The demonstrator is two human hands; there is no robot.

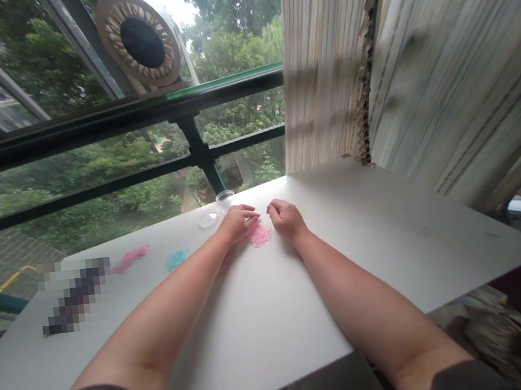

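My left hand (239,221) hovers at the edge of a small heap of pink loops (260,236) that look like rubber bands, its fingers stretched out to the right. Facing it, my right hand (285,217) is closed, thumb against the curled fingers; anything held in it is too small or hidden to make out. The heap lies on the white table (265,325) between and just below both hands. Behind my left hand are a clear plastic cup (225,199) and a clear round lid (208,219). My left forearm partly hides another reddish patch.
To the left lie a blue heap (177,259) and another pink heap (131,259) of similar small pieces. A pixelated dark object (78,296) rests farther left. Green railing (197,146) and windows border the table's back; a striped curtain (326,70) hangs at the back right.
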